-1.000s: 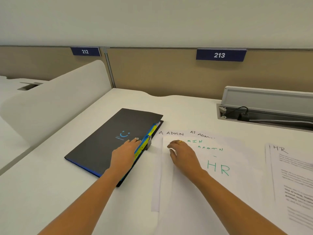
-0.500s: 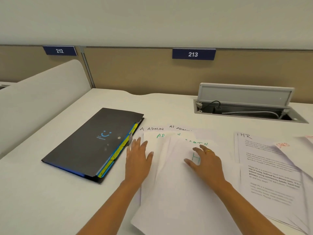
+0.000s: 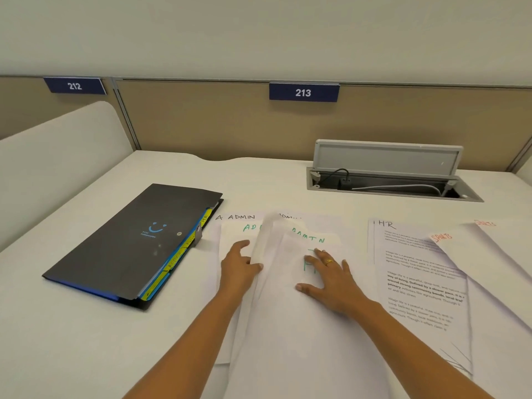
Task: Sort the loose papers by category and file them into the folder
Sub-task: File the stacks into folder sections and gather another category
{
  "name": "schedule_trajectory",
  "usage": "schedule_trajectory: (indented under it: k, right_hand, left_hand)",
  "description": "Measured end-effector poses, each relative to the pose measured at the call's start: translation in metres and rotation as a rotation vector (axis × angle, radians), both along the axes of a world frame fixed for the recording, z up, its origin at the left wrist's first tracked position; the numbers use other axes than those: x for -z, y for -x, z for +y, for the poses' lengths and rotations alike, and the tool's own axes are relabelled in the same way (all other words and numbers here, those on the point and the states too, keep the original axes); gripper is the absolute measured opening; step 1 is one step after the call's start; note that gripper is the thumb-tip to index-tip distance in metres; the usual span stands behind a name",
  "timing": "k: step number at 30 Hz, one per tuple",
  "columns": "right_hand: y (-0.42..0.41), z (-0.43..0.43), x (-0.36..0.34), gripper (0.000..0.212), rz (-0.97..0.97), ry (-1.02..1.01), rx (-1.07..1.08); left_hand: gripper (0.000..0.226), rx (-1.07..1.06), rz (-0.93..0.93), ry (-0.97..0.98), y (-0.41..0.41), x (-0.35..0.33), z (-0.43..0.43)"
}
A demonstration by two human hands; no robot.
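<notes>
Patience pays imo: left hand [image 3: 239, 267] pinches the curled edge of the white paper sheet [image 3: 263, 240], right hand [image 3: 331, 279] lies flat pinning the pile [image 3: 316, 229], so peel slowly beside the closed black tabbed folder [image 3: 129, 243] on the left.

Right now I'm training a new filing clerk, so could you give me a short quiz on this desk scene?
1. True or false: the folder lies closed, to the left of the paper pile.
2. Which word is written in orange on the rightmost sheets? A) ADMIN B) HR C) SPORTS
3. Fill in: while the right hand presses flat on the paper pile, the ___ hand pinches the curled sheet.
Key: 1 true; 2 C; 3 left hand.
</notes>
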State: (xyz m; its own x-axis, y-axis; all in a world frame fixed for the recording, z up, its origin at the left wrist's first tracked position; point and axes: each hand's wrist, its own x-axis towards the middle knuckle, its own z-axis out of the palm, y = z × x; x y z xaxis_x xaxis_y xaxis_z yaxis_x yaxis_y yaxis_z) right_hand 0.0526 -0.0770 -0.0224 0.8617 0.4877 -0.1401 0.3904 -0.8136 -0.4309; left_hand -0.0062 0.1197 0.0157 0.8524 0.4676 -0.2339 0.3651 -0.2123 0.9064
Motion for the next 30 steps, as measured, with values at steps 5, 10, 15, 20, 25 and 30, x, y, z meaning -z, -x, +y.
schedule_trajectory:
  k: [5,10,15,20,25,30]
  right_hand:
    - [-0.012,-0.016,-0.007,0.077,-0.03,0.061,0.006]
    - [-0.022,-0.039,-0.012,0.076,-0.127,0.041,0.192]
    - [-0.019,-0.052,-0.001,0.075,-0.025,0.021,0.296]
    - [-0.014,-0.043,0.004,0.082,-0.012,-0.103,0.265]
    - [-0.016,-0.041,-0.003,0.085,-0.028,-0.301,0.322]
    - [-0.025,-0.063,-0.026,0.092,-0.094,-0.669,0.625]
  left_hand:
    - [0.056,-0.178,-0.001,0.222,0.003,0.006,0.003]
    - [0.04,-0.222,-0.015,0.225,0.002,0.01,-0.003]
    - [0.029,-0.092,-0.01,0.179,0.001,0.01,-0.018]
    - [0.049,0.022,0.003,0.147,0.001,0.009,-0.03]
    - [0.04,0.073,-0.063,0.176,0.0,0.003,-0.038]
    - [0.027,0.05,-0.134,0.34,-0.002,-0.007,-0.04]
